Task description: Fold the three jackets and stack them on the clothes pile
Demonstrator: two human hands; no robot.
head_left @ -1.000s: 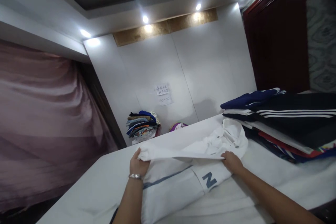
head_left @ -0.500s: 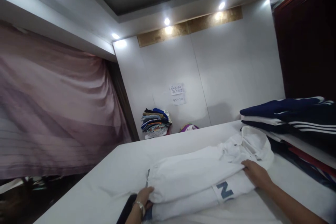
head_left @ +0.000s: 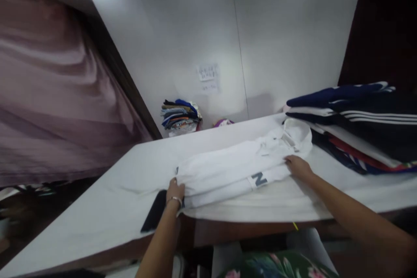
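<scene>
The white garment [head_left: 234, 169] bears a slate-blue N [head_left: 259, 179]; at right, a navy stack [head_left: 374, 108] shows white stripes; a mauve curtain [head_left: 48, 78] hangs upper left.

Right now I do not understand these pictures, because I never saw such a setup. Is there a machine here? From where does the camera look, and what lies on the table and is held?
There is no machine here. These are a person's two bare hands, seen by a camera worn on the person's head, which looks forward and down. The left hand touches the end of a folded white collared garment, which shows a dark letter N. The right hand lies on it near the collar. I cannot tell if either hand really grips it. The garment lies on a white-covered table, near a dark flat object, perhaps a phone, and a stack of folded clothes.
</scene>
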